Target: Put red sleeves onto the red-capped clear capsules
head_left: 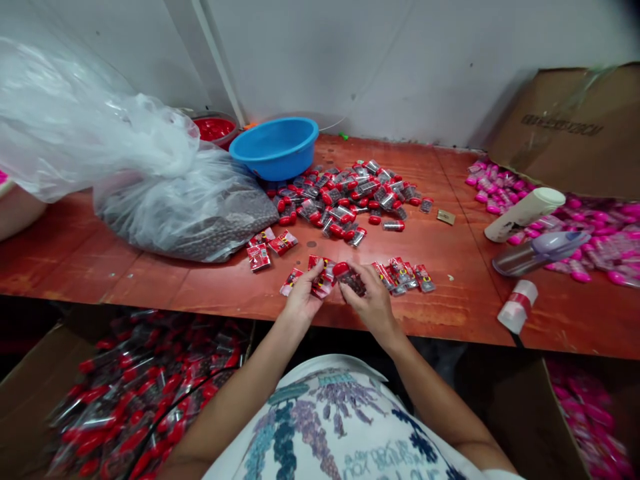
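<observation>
My left hand (302, 293) pinches a small red printed packet (323, 272) above the front part of the table. Close beside it, my right hand (373, 300) is closed on a small clear container with a red cap (342, 269) and dark contents. Several red packets (400, 272) lie just right of my right hand, and another red packet (290, 281) is by my left fingers. Farther left are a few more loose packets (259, 257). Beyond my hands spreads a pile of red-capped clear containers (345, 193).
A blue basin (275, 148) and a tied plastic bag of dark beads (200, 213) stand at the back left. Pink containers (600, 233), a white cylinder (525, 213), a bottle (537, 253) and a cardboard box (570, 133) are rightward. Below the table's left edge, a box holds red-capped containers (145, 393).
</observation>
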{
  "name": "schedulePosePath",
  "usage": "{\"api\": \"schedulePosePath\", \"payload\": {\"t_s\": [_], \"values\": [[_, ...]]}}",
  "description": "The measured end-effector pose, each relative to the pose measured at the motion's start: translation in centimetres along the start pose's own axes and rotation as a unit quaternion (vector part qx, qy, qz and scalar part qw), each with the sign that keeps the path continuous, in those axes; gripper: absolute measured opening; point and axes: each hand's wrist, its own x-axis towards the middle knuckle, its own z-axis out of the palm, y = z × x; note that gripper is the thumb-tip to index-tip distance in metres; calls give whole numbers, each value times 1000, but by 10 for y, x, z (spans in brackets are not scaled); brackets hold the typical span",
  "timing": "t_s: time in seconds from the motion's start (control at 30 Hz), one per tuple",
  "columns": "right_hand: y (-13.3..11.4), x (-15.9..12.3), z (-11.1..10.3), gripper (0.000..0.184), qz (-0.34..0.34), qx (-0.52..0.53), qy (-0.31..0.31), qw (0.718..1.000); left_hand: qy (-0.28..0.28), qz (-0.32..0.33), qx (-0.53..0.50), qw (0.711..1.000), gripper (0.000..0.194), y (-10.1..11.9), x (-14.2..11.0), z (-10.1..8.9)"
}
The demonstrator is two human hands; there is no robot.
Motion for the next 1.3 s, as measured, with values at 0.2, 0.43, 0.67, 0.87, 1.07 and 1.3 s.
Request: {"api": "schedulePosePath", "payload": {"t_s": [0.2,0.43,0.67,0.87,1.07,1.3], "values": [[-6,-5,2,42,19,22,-23,999,-9,15,-13,1000,18,0,-1,2],[-2,-2,2,45,38,60,-5,997,-28,73,26,997,13,-5,-6,-2],[2,-8,5,40,37,124,-54,990,-95,156,71,981,28,-2,-12,-4],[0,-9,7,35,92,144,14,985,-125,180,136,966,37,-6,-17,-7],[-3,-8,1,25,76,151,11,986,-152,197,200,948,36,-7,-18,-11],[3,-10,2,27,207,294,-14,933,-186,141,254,939,57,6,-20,-14]]}}
